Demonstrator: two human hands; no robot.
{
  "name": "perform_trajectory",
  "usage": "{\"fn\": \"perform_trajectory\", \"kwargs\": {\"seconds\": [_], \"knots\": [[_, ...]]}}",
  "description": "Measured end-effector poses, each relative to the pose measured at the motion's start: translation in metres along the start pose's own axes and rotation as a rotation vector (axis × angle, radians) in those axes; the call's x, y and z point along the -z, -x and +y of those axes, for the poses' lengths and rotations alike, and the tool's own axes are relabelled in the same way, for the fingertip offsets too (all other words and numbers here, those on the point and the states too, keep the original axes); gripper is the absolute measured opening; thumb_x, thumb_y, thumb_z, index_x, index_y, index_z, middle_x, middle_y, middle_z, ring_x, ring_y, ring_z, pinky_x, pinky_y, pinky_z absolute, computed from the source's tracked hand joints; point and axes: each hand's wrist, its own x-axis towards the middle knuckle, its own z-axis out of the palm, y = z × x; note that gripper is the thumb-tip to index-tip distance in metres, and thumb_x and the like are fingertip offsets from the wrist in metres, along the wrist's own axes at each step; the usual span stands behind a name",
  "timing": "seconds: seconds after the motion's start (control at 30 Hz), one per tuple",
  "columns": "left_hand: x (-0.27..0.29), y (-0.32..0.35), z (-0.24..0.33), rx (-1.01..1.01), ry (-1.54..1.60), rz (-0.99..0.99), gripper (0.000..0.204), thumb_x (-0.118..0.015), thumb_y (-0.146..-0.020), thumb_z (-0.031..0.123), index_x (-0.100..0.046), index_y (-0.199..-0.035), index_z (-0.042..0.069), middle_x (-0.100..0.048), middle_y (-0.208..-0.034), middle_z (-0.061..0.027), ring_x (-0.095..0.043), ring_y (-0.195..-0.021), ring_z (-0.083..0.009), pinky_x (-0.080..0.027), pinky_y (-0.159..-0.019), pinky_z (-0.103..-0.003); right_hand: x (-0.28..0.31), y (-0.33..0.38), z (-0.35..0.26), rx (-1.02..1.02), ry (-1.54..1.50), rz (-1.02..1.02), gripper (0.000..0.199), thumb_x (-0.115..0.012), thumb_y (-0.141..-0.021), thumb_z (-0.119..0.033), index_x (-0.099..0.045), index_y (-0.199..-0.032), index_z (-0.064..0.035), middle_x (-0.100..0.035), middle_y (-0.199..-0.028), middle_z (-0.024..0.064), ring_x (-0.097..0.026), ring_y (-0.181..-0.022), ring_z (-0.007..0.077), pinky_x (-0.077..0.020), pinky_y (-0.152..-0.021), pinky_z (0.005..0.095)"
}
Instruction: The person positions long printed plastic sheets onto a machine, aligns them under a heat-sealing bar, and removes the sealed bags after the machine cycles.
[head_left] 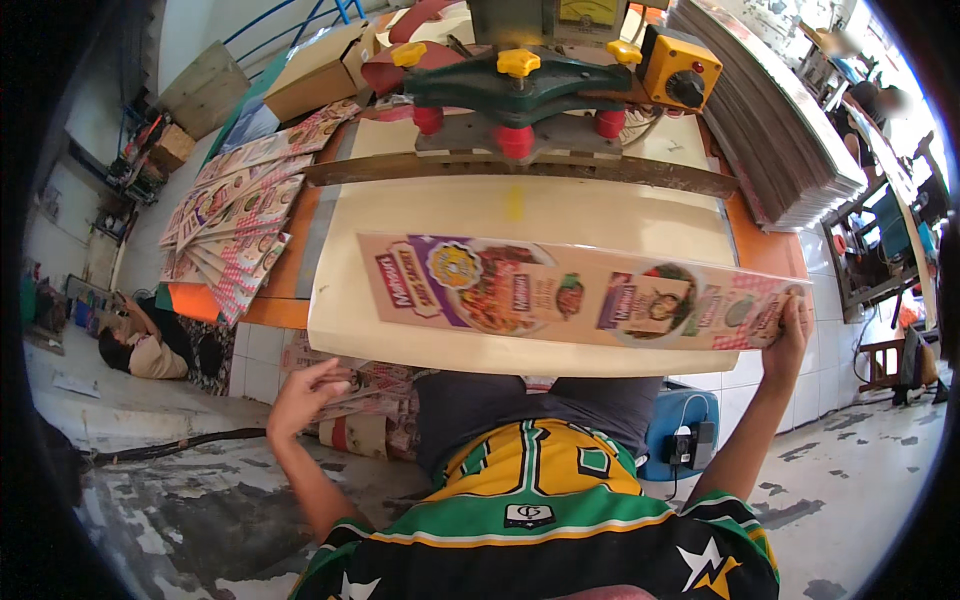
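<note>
A long printed strip, pinkish with food pictures and a glossy clear surface, stretches across a cream sheet on the worktop. My right hand grips the strip by its right end, thumb on top. Its left end lies over the left part of the sheet. My left hand is empty, fingers apart and slightly bent, just off the sheet's front left corner. Beyond the strip, a long metal bar crosses the sheet beneath a dark green press head with yellow knobs and red feet.
Similar printed strips lie in a fanned pile at left, with a cardboard box behind. A tall stack of flat sheets stands at right, beside a yellow control box. A blue stool carries plugged-in adapters. Another person sits at far left.
</note>
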Motion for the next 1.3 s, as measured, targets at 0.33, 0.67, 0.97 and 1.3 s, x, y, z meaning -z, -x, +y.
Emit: {"fn": "perform_trajectory", "kwargs": {"seconds": [0.33,0.67,0.97,1.3], "knots": [[-0.029,0.024,0.087,-0.119,0.258,-0.309,0.064,-0.077,-0.092,0.038,-0.06,-0.139,-0.002,-0.075,-0.116,-0.0164,-0.071,-0.109,-0.0229,-0.054,-0.09,-0.035,-0.181,0.026,0.052,-0.303,-0.401,-0.015,0.041,-0.053,-0.108,-0.029,-0.052,-0.14,-0.0033,-0.066,-0.127,0.0106,-0.067,-0.114,0.0201,-0.0564,-0.099,0.0377],[-0.185,0.003,0.111,-0.51,1.272,0.035,0.068,-0.078,-0.092,0.022,-0.044,-0.146,-0.003,-0.058,-0.136,-0.0114,-0.058,-0.123,-0.0206,-0.046,-0.105,-0.04,-0.284,0.091,0.052,-0.705,-0.465,-0.442,0.046,-0.065,-0.101,-0.022,-0.052,-0.14,0.0002,-0.065,-0.129,0.0117,-0.066,-0.117,0.0221,-0.0543,-0.102,0.0412],[-0.091,-0.021,0.086,-0.342,1.057,0.247,0.043,-0.063,-0.097,0.01,-0.05,-0.136,-0.001,-0.068,-0.115,-0.0114,-0.07,-0.093,-0.0209,-0.061,-0.074,-0.034,-0.217,0.047,0.042,-0.148,0.484,-0.334,0.031,-0.06,-0.106,-0.023,-0.069,-0.112,0.0061,-0.074,-0.088,0.0106,-0.071,-0.086,0.0149,-0.0561,-0.079,0.0281],[0.164,-0.126,0.088,-0.37,0.779,0.589,0.031,-0.068,-0.101,0.031,-0.062,-0.116,0.005,-0.071,-0.092,-0.0039,-0.067,-0.071,-0.0117,-0.047,-0.051,-0.025,-0.207,0.044,0.051,-0.115,0.589,-0.315,0.024,-0.064,-0.103,-0.017,-0.07,-0.108,0.0058,-0.075,-0.088,0.0102,-0.071,-0.086,0.0142,-0.055,-0.079,0.0271]]}}
